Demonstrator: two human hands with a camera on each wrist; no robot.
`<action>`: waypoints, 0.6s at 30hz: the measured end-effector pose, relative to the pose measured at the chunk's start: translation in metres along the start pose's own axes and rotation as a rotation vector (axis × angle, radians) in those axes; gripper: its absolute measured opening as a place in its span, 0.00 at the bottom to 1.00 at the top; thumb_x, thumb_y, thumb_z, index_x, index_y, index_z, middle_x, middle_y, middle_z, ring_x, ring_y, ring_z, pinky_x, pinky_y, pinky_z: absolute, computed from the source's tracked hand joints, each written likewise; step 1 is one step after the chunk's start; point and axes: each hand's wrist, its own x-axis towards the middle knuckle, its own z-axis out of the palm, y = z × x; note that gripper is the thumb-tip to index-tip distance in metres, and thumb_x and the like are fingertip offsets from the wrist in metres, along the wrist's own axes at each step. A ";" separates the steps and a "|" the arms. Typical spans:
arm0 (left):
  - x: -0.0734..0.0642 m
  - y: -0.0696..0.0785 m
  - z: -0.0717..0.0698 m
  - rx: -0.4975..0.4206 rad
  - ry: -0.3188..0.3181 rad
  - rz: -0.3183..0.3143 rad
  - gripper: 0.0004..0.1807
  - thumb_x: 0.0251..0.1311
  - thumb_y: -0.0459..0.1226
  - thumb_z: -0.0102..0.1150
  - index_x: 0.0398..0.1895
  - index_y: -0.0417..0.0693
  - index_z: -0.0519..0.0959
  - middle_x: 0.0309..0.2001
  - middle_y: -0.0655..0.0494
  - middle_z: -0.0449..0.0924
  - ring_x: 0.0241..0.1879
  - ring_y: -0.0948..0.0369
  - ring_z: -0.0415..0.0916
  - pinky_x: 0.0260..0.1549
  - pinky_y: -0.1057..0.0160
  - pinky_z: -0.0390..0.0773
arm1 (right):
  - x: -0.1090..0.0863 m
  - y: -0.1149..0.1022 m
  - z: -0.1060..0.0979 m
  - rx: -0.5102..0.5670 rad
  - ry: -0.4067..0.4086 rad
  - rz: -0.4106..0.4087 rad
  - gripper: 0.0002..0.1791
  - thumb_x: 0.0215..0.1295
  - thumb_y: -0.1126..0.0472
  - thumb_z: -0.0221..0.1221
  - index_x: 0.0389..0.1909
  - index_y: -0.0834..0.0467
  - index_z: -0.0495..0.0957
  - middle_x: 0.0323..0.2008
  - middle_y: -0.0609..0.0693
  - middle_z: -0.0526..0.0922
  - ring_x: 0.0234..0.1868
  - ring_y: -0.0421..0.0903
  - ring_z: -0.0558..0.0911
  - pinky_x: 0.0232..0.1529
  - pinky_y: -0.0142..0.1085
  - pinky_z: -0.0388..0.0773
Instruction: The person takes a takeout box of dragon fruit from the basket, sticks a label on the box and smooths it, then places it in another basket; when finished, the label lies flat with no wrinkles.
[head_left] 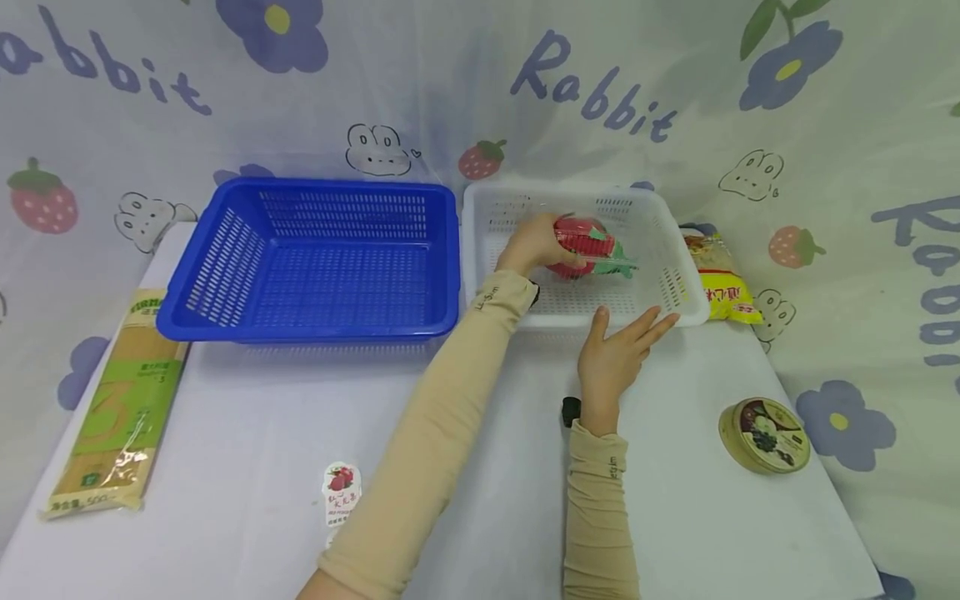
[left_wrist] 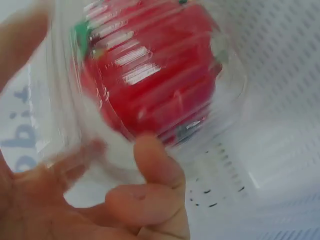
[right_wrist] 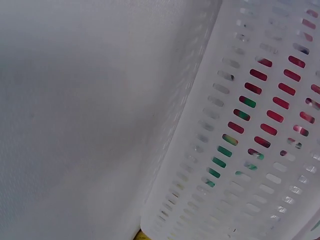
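Observation:
My left hand (head_left: pixel 534 243) reaches into the white basket (head_left: pixel 585 320) and grips a clear plastic box of red fruit (head_left: pixel 581 237) with green parts. In the left wrist view, the curled fingers (left_wrist: pixel 157 167) lie against the ribbed clear plastic, with the red fruit (left_wrist: pixel 160 75) inside it. My right hand (head_left: pixel 613 362) is at the basket's front rim, fingers straight and spread, holding nothing. From the right wrist, the perforated basket wall (right_wrist: pixel 200 160) shows red and green through its holes; the right fingers are out of that view.
A blue basket (head_left: pixel 337 332) stands left of the white one. A spaghetti pack (head_left: pixel 123 408) lies at the far left, a yellow food bag (head_left: pixel 723 283) behind the white basket's right side. A round tin (head_left: pixel 768 437) sits at right, a fruit-printed label (head_left: pixel 342 493) in front.

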 end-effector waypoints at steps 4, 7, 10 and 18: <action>-0.001 0.006 0.004 0.083 0.069 -0.097 0.53 0.39 0.40 0.80 0.72 0.51 0.61 0.64 0.52 0.72 0.64 0.51 0.67 0.64 0.54 0.70 | -0.001 -0.001 -0.001 0.011 0.006 -0.007 0.46 0.72 0.45 0.50 0.76 0.64 0.38 0.77 0.58 0.27 0.66 0.72 0.62 0.64 0.63 0.62; 0.000 0.005 0.007 0.053 0.131 -0.140 0.53 0.40 0.37 0.79 0.73 0.56 0.61 0.65 0.52 0.70 0.63 0.49 0.67 0.62 0.53 0.71 | -0.001 -0.002 -0.001 0.012 0.004 -0.018 0.46 0.72 0.43 0.49 0.76 0.64 0.38 0.78 0.58 0.28 0.65 0.71 0.63 0.64 0.62 0.63; 0.002 0.002 0.010 -0.067 0.172 -0.132 0.50 0.44 0.38 0.77 0.72 0.58 0.61 0.68 0.53 0.68 0.65 0.49 0.66 0.62 0.54 0.71 | 0.000 -0.002 -0.001 0.015 0.003 -0.030 0.46 0.72 0.42 0.48 0.76 0.64 0.38 0.78 0.57 0.28 0.64 0.71 0.63 0.64 0.61 0.62; 0.009 -0.012 0.015 -0.357 0.194 -0.028 0.37 0.54 0.41 0.71 0.67 0.54 0.66 0.69 0.52 0.66 0.65 0.53 0.67 0.60 0.56 0.74 | -0.001 0.004 0.000 0.000 -0.001 -0.027 0.46 0.72 0.42 0.48 0.76 0.63 0.39 0.78 0.58 0.29 0.60 0.72 0.67 0.61 0.61 0.65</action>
